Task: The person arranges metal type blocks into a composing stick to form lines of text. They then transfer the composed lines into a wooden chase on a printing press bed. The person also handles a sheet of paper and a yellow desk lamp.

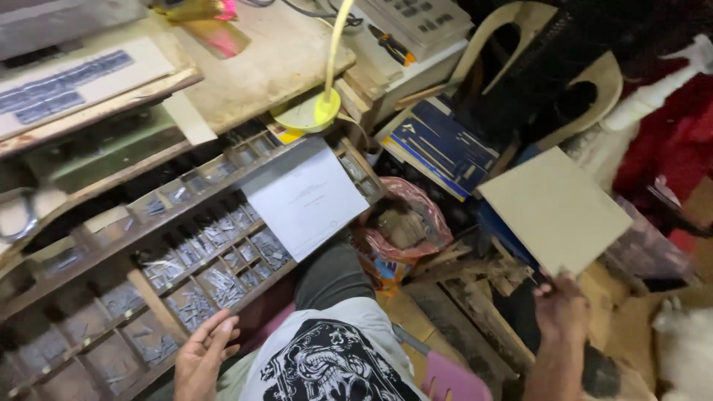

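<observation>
My right hand (561,308) holds up a flat beige square board (553,208) by its lower corner, out to the right over a cluttered floor. My left hand (204,356) hangs open, palm up, fingers apart, beside the front edge of a wooden type case (141,286) whose many small compartments hold grey metal pieces. A white sheet of paper (306,197) lies on the right end of that case. My grey trouser leg and printed white shirt (330,364) fill the bottom middle.
A yellow lamp base and stalk (316,111) stands on the worn bench behind the case. A pink plastic bag (405,223), a blue book (442,145), wooden scraps, a cream plastic chair (512,30) and red cloth crowd the right side.
</observation>
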